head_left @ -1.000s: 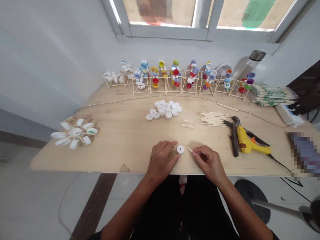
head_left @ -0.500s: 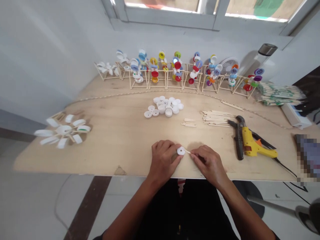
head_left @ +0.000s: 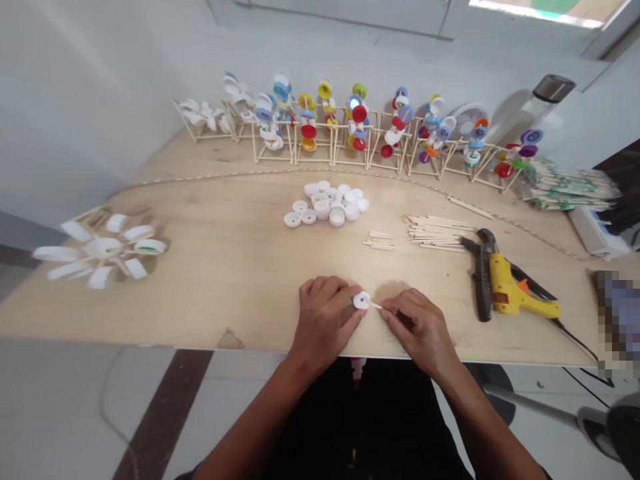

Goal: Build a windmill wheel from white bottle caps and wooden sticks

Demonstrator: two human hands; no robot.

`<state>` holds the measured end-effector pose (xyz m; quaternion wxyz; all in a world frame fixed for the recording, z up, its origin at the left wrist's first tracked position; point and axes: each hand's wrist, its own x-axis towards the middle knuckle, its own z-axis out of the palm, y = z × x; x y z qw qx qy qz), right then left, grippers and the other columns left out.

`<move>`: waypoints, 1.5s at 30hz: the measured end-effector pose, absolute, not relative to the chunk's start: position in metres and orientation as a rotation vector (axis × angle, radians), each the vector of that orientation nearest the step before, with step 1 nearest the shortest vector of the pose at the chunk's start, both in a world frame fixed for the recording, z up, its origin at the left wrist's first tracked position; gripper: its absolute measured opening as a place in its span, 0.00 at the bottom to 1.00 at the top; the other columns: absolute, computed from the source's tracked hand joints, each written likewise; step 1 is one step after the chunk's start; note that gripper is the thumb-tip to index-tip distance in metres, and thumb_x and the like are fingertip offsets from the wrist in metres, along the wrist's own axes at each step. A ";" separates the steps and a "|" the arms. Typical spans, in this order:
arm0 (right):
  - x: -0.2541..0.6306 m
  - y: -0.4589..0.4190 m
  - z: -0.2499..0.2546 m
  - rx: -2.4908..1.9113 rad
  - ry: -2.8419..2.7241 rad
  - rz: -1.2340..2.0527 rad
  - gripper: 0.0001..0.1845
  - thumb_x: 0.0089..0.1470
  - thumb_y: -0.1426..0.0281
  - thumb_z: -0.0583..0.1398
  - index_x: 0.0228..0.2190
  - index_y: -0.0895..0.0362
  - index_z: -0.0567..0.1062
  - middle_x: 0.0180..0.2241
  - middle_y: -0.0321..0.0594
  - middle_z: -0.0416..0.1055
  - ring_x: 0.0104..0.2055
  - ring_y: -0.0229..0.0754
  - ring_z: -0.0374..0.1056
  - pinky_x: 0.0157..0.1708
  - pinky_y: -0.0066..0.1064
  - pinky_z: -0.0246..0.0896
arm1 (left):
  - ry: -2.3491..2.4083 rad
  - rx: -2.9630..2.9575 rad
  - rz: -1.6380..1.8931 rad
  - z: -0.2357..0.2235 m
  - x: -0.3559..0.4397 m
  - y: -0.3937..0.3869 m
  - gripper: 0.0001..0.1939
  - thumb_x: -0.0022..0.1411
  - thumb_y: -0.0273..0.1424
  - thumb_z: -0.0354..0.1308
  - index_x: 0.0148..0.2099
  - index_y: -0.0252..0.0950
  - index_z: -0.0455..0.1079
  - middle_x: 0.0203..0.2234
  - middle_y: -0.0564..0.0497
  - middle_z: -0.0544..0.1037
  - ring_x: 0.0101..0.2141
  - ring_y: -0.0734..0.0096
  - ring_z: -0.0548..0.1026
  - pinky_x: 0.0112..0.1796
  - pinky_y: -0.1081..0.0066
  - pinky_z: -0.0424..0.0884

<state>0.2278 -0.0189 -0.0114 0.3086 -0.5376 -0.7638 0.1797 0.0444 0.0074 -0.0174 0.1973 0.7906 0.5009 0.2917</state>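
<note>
From the head-worn camera, the plywood tabletop [head_left: 200, 300] runs across the view, with the person's forearms coming in over its near edge. Straight ahead, well beyond the hands, lies a loose pile of white plastic bottle caps [head_left: 325, 207]. To its right are a few short craft sticks [head_left: 379, 241] and then a larger bunch of wooden craft sticks [head_left: 437, 233]. Further right, a yellow hot glue gun [head_left: 515, 288] lies beside dark-handled pliers [head_left: 483, 283], its cord trailing off the board. At the far left sits a wheel of white bottle caps on a stick frame [head_left: 103, 248]. Along the back, by the wall, stands a row of stick frames carrying colourful cap wheels [head_left: 350, 127], with a small desk fan [head_left: 467, 119] and a clear bottle [head_left: 553, 88] behind them. A wrapped packet of sticks [head_left: 567, 190] lies at the back right corner.

Nothing lies between the hands. The left hand [head_left: 325, 320] has its fingers close together and curled, holding a white bottle cap [head_left: 361, 301] at its fingertips and thumb. The right hand [head_left: 417, 327] pinches a short white stick [head_left: 375, 306] between thumb and forefinger, the other fingers folded behind them. The stick's tip touches the cap near its centre; whether it enters the cap is too small to tell.
</note>
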 end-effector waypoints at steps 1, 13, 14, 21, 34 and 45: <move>0.228 -0.019 -0.012 -1.419 -2.018 0.473 0.10 0.59 0.69 0.54 0.31 0.55 0.74 0.24 0.39 0.69 0.29 0.40 0.64 0.31 0.32 0.59 | 1.403 2.212 0.820 -0.017 0.044 0.008 0.08 0.55 0.27 0.60 0.39 0.41 0.72 0.34 0.50 0.75 0.39 0.60 0.69 0.46 0.57 0.58; 0.229 -0.017 -0.012 -1.397 -2.010 0.482 0.09 0.60 0.71 0.53 0.34 0.57 0.74 0.26 0.40 0.71 0.31 0.41 0.66 0.34 0.34 0.61 | 1.398 2.208 0.836 -0.019 0.044 0.008 0.09 0.55 0.28 0.59 0.40 0.39 0.73 0.34 0.49 0.75 0.40 0.60 0.69 0.46 0.57 0.58; 0.229 -0.017 -0.012 -1.399 -2.011 0.482 0.09 0.60 0.71 0.53 0.34 0.57 0.74 0.26 0.40 0.71 0.31 0.41 0.66 0.34 0.34 0.61 | 1.398 2.207 0.836 -0.019 0.044 0.008 0.08 0.55 0.28 0.59 0.40 0.40 0.73 0.35 0.49 0.75 0.40 0.60 0.69 0.46 0.57 0.58; 0.228 -0.018 -0.012 -1.424 -2.009 0.477 0.09 0.60 0.70 0.53 0.34 0.56 0.74 0.27 0.40 0.72 0.31 0.42 0.66 0.34 0.35 0.61 | 1.397 2.207 0.832 -0.018 0.044 0.008 0.09 0.55 0.28 0.59 0.41 0.40 0.72 0.34 0.49 0.75 0.39 0.60 0.69 0.46 0.57 0.58; 0.227 -0.017 -0.010 -1.432 -2.056 0.465 0.09 0.59 0.70 0.54 0.32 0.56 0.74 0.24 0.38 0.68 0.29 0.40 0.64 0.32 0.34 0.59 | 1.397 2.207 0.829 -0.019 0.044 0.008 0.08 0.56 0.28 0.59 0.40 0.40 0.72 0.34 0.49 0.75 0.39 0.61 0.69 0.47 0.57 0.58; 0.227 -0.016 -0.011 -1.437 -2.085 0.456 0.09 0.59 0.70 0.54 0.33 0.55 0.75 0.24 0.39 0.68 0.29 0.41 0.64 0.32 0.34 0.60 | 1.404 2.214 0.842 -0.020 0.044 0.008 0.09 0.55 0.27 0.59 0.40 0.41 0.72 0.34 0.50 0.75 0.39 0.61 0.69 0.46 0.58 0.58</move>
